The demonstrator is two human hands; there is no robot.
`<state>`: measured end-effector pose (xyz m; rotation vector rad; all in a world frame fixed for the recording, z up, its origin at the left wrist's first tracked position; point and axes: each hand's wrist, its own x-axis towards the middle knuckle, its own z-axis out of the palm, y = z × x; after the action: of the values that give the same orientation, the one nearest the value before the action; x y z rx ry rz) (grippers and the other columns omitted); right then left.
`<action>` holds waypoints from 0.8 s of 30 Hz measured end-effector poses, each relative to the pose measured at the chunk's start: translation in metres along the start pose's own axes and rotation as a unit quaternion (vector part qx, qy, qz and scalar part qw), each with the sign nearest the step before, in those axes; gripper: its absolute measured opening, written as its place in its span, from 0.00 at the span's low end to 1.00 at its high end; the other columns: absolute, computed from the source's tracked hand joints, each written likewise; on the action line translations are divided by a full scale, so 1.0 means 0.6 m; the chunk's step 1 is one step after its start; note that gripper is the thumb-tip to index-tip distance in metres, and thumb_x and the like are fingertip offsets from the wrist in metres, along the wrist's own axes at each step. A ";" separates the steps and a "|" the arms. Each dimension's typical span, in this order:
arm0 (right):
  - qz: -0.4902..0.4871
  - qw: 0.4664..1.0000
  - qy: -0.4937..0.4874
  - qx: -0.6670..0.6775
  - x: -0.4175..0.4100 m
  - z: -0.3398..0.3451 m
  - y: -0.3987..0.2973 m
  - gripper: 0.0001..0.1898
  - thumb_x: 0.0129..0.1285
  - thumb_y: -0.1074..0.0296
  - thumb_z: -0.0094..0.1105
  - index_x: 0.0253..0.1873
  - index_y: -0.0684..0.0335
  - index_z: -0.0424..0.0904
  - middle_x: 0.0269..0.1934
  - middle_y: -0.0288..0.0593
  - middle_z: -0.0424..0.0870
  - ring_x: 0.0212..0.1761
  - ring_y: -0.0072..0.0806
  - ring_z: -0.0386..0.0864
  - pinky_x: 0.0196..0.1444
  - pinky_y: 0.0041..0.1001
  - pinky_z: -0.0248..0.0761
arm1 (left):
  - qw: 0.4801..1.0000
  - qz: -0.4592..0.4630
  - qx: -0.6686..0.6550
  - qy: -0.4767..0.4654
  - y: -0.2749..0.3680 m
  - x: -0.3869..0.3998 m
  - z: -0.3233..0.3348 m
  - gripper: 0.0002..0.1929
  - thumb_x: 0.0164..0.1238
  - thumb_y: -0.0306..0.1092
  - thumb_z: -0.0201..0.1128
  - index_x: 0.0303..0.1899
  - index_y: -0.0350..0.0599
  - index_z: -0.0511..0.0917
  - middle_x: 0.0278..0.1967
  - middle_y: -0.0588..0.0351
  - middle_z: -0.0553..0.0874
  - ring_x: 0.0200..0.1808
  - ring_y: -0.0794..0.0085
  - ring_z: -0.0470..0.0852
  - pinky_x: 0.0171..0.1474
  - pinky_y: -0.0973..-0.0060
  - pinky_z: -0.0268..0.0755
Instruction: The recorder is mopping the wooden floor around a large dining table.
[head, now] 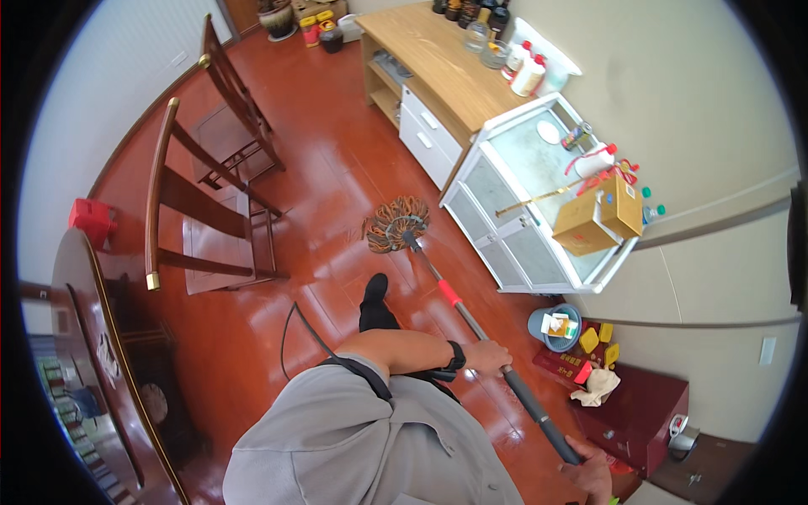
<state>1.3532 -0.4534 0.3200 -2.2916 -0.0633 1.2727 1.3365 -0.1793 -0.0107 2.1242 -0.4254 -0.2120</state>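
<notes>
A long-handled string mop runs diagonally across the view, and both my hands are on its pole. My left hand, with a black band at the wrist, wraps the upper end of the dark grip. Lower right, my right hand closes round the butt end of the same pole. A red collar sits midway along the metal shaft. The mop head, of brown, orange and grey strands, rests spread on the glossy red-brown floor, ahead of my black shoe.
Wooden chairs and a dark table stand at left. On the right are a wooden sideboard and a white-framed cabinet bearing a cardboard box. A blue bin and a maroon cabinet line the wall.
</notes>
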 end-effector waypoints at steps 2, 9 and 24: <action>-0.015 0.997 0.000 -0.079 0.035 -0.008 -0.083 0.34 0.51 0.80 0.72 0.67 0.64 0.77 0.35 0.26 0.80 0.31 0.10 0.74 0.32 0.15 0.68 | 0.998 -0.054 -0.011 0.001 -0.016 -0.007 -0.054 0.11 0.60 0.42 0.68 0.39 0.47 0.84 0.38 0.45 0.87 0.42 0.49 0.87 0.44 0.53 0.80; -0.070 0.992 -0.074 -0.078 0.182 0.034 -0.176 0.35 0.53 0.77 0.72 0.69 0.66 0.74 0.31 0.26 0.75 0.29 0.10 0.69 0.32 0.15 0.65 | 0.988 -0.122 0.031 0.090 -0.130 -0.087 -0.171 0.10 0.60 0.40 0.68 0.38 0.48 0.82 0.40 0.48 0.84 0.41 0.50 0.86 0.42 0.54 0.79; -0.183 0.960 -0.112 -0.177 0.389 0.284 -0.498 0.35 0.57 0.73 0.70 0.71 0.65 0.71 0.30 0.31 0.74 0.28 0.16 0.70 0.31 0.19 0.68 | 0.922 -0.308 0.010 0.236 -0.325 -0.302 -0.416 0.11 0.61 0.32 0.67 0.44 0.43 0.78 0.48 0.46 0.79 0.46 0.46 0.84 0.47 0.52 0.77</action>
<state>1.4066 -0.0585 0.2012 -2.2600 -0.8168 1.3954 1.2888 0.1816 -0.0364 2.1811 0.5363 -0.0422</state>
